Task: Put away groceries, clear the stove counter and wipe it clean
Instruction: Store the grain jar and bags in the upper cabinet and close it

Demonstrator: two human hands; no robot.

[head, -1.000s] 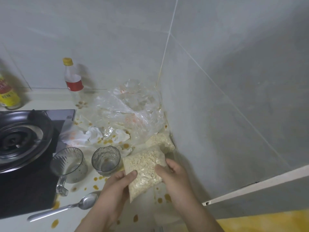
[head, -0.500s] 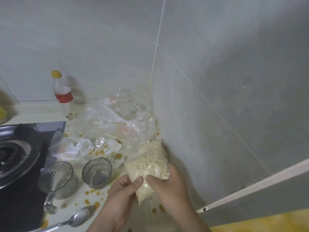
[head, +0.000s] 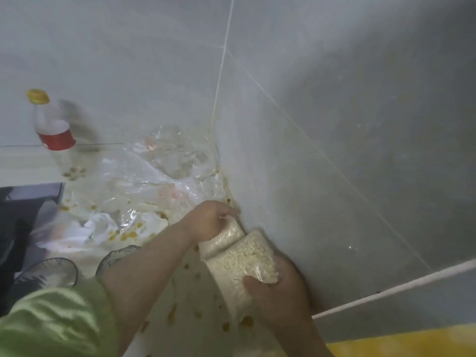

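- The right hand (head: 275, 292) is gripping the nearer bag of pale grains (head: 242, 261). Its thumb is lying across the front and its fingers are wrapping round behind.
- The left hand (head: 211, 220) is extending across to the corner. Its fingers are curling down over the top end of the farther bag of pale grains (head: 224, 238) and gripping it.
- The two bags are touching each other and lying along the foot of the grey tiled wall (head: 334, 150) on the right. The farther one is sitting partly behind the nearer one. Whether either is resting on the surface (head: 185, 287) or hanging just above it cannot be told.
- The pale surface is showing orange-brown spatters around both forearms.
- A crumpled clear plastic bag (head: 164, 176) is lying in the corner just beyond the left hand.
- Stained, crumpled white tissue (head: 100, 228) is lying left of the left forearm.
- Two drinking glasses are standing near that forearm. The right glass (head: 121, 256) is partly hidden by it, and the left glass (head: 49, 271) is standing just beside the stove (head: 20, 215).
- A blurred bottle (head: 54, 130) with a yellow cap and red label is standing against the back wall, well apart from the bags.
- A green sleeve (head: 51, 318) is filling the lower left corner.
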